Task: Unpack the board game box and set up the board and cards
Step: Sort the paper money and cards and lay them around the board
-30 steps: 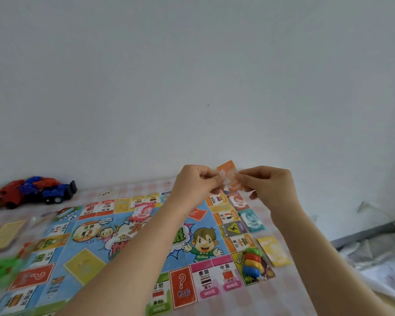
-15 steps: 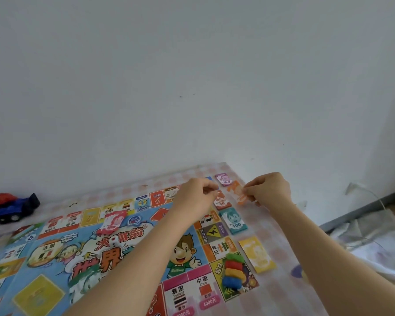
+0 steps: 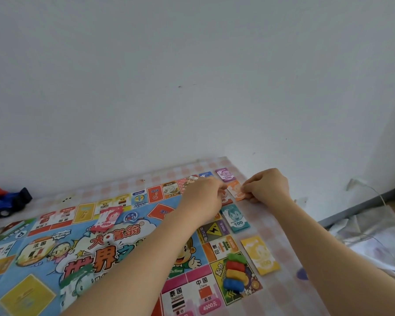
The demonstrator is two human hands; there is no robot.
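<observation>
The colourful game board (image 3: 128, 242) lies flat on a checked tablecloth. My right hand (image 3: 268, 185) pinches a stack of orange money cards (image 3: 235, 190) just beyond the board's far right edge, low over the cloth. My left hand (image 3: 203, 197) is closed at the stack's left side, its fingertips touching the cards. Along the right edge lie a purple 500 stack (image 3: 226, 174), a teal 100 stack (image 3: 236, 218) and a yellow stack (image 3: 260, 255). Four coloured pawns (image 3: 235, 273) sit piled on the start corner.
A pink card stack (image 3: 107, 217) and a white die (image 3: 109, 240) rest on the board's middle, a yellow card deck (image 3: 26, 297) at the near left. A red-and-blue toy vehicle (image 3: 5, 201) stands at the far left. The table's right edge (image 3: 306, 247) drops to crumpled plastic (image 3: 374, 238).
Both hands have lowered the orange cards from mid-air down to the cloth by the board's far right edge. My view has swung right, so the toy vehicle slid to the left border.
</observation>
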